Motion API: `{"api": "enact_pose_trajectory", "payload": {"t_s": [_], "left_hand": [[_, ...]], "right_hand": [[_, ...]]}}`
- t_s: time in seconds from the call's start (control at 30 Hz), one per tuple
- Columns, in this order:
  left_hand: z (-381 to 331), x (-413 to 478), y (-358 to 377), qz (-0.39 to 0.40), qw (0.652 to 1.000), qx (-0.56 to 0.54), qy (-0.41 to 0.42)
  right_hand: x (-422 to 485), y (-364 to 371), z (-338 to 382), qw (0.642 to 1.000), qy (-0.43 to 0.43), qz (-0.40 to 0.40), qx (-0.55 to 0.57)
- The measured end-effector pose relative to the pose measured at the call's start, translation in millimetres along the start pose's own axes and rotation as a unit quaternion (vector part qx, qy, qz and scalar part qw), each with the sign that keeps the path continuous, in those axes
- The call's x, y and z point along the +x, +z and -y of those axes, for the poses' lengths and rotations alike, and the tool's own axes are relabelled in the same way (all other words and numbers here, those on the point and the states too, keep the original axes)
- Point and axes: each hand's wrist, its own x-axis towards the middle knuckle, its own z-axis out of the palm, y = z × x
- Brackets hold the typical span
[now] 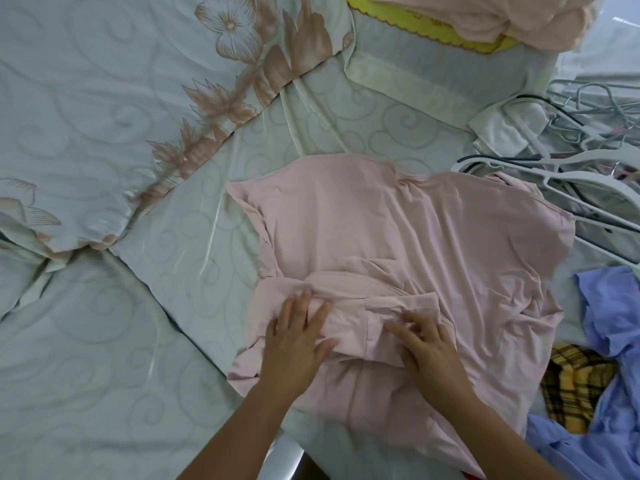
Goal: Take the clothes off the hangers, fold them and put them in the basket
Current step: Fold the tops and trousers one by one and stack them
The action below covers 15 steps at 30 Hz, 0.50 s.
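A pale pink garment lies spread on the bed, its near part folded into a crumpled band. My left hand presses flat on that band with fingers straight and spread. Just to its right, my right hand rests on the same fold, fingers slightly bent with the tips touching the cloth. A yellow basket stands at the top, with peach-coloured clothes piled in it. White and grey hangers lie in a heap at the right.
The bed has a pale sheet and a floral quilt folded back at the left. A blue garment and a yellow plaid cloth lie at the right edge. A white cloth sits by the hangers.
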Motion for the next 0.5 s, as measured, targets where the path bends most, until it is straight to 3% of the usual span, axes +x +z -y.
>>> {"api": "enact_pose_trajectory", "payload": {"t_s": [0.1,0.17,0.23,0.27,0.33,0.43,0.5], "left_hand": [[8,5,5,0.109,0.992,0.055,-0.021],[6,9,-5,0.13,0.991,0.004,-0.02],[8,13,-22,0.087,0.99,-0.109,-0.033],[11,18,-34,0.028,0.98,-0.191,-0.041],[25,36,-51,-0.083,0.938,-0.323,-0.092],[56,87,-73,-0.134,0.883,-0.366,-0.262],[71,126,-85,-0.125,0.862,-0.374,-0.319]], "right_hand": [[3,0,10,0.998,-0.01,0.045,-0.05],[7,3,15,0.994,0.012,0.075,-0.077],[12,3,16,0.994,0.029,0.079,-0.075],[15,2,15,0.994,0.031,0.076,-0.068],[18,3,11,0.996,0.019,0.056,-0.063],[13,6,9,0.997,-0.003,0.048,-0.057],[14,9,7,0.998,-0.005,0.04,-0.047]]}}
